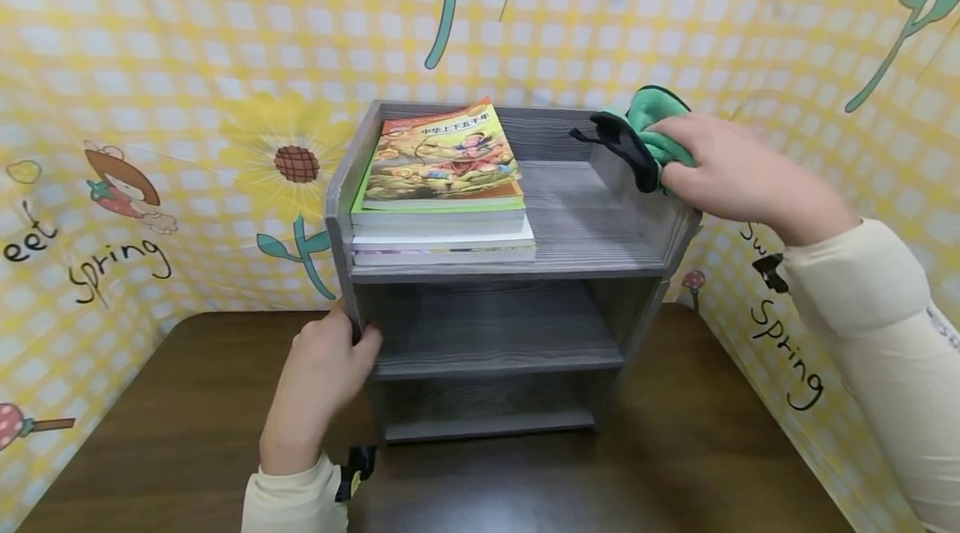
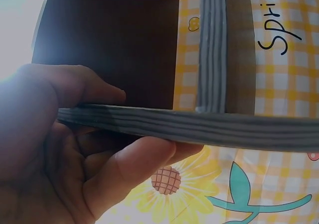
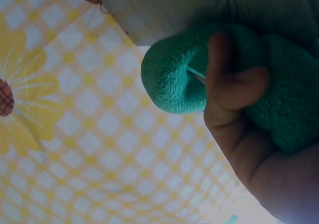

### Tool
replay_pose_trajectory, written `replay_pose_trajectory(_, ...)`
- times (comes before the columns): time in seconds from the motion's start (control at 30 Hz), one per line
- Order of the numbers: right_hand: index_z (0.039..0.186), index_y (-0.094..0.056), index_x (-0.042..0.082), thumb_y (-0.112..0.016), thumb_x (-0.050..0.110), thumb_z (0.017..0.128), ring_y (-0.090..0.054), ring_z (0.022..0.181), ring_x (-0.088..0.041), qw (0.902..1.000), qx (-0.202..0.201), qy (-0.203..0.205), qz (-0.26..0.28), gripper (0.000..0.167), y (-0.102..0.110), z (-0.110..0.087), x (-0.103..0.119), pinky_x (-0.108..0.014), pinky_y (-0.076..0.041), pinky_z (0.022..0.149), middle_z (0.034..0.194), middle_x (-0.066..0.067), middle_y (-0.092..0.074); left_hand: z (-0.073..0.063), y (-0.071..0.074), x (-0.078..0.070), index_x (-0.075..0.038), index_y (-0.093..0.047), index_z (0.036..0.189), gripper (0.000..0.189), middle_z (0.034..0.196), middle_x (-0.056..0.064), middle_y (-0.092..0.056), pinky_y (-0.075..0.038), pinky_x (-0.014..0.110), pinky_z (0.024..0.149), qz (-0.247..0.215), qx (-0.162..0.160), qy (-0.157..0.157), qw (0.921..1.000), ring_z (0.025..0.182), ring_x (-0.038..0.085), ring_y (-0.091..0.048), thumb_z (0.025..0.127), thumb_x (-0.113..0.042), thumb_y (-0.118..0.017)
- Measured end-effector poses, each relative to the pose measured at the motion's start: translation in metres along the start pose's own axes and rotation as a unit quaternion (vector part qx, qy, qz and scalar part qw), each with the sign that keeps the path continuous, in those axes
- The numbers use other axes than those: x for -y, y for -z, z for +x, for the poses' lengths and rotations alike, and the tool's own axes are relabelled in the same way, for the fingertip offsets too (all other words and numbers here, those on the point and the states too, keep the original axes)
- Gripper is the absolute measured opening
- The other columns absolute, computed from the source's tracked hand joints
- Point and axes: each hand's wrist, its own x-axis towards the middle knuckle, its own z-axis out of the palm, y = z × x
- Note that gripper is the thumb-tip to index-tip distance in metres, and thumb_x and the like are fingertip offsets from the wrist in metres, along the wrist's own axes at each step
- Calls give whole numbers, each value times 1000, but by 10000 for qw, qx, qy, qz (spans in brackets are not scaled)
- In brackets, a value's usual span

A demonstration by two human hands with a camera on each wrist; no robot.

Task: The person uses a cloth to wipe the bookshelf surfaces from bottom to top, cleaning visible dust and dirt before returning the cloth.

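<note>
A grey wood-grain shelf unit [image 1: 498, 367] stands on the dark table. My left hand [image 1: 322, 375] grips the edge of its left side panel. In the left wrist view the thumb [image 2: 102, 87] lies on one face of that panel [image 2: 164, 124] and the fingers on the other. My right hand [image 1: 738, 171] holds a bunched green cloth [image 1: 658, 110] with black edging and a black loop. The cloth lies over the top of the right side panel [image 1: 637, 204]. In the right wrist view the fingers press into the fluffy cloth [image 3: 169, 74] against the grey panel.
A stack of books [image 1: 442, 162] with a colourful cover on top fills the left part of the top shelf. Two lower shelves sit beneath. The brown table [image 1: 187, 433] is bordered at back and sides by a yellow checked cloth backdrop [image 1: 247, 17].
</note>
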Motion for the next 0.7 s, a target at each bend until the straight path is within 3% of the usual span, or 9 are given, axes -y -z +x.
replay_pose_trajectory(0.17,134,-54,6,-38,9,94,-46,105,-32,9981,-452,-117,407,43,-9,-19,4,-47,-35,81,122,-15,-51,0,1,0,-9,-42,77,23,59,0,-36,-35,36,49,84,-99,-88,9999,53,22,-43,95,-17,-52)
replay_pose_trajectory(0.4,140,-50,2,-35,6,95,-41,115,-36,9866,-1235,-227,1046,47,-27,-44,6,-53,-31,88,131,-21,-48,-2,-3,0,-9,-42,79,19,59,1,-37,-35,35,49,129,-140,-166,9997,54,23,-44,94,-15,-52)
replay_pose_trajectory(0.47,141,-51,2,-37,5,94,-42,115,-36,9804,-1599,-168,1141,49,-34,-53,7,-54,-31,89,130,-21,-48,-1,-3,0,-9,-43,79,18,59,1,-38,-35,35,49,115,-138,-183,9997,55,23,-44,94,-15,-52)
replay_pose_trajectory(0.57,140,-52,-1,-40,3,90,-47,104,-38,9681,-2333,117,905,52,-48,-65,9,-54,-35,81,125,-22,-51,0,-2,1,-9,-44,79,18,60,1,-39,-36,36,50,137,-173,-252,9994,55,23,-44,94,-15,-53)
replay_pose_trajectory(0.7,138,-52,-5,-43,5,84,-50,91,-43,9406,-3318,554,452,56,-71,-74,10,-57,-39,67,119,-28,-51,2,-1,5,-11,-43,76,20,59,0,-38,-36,36,50,233,-249,-416,9986,56,23,-44,93,-15,-54)
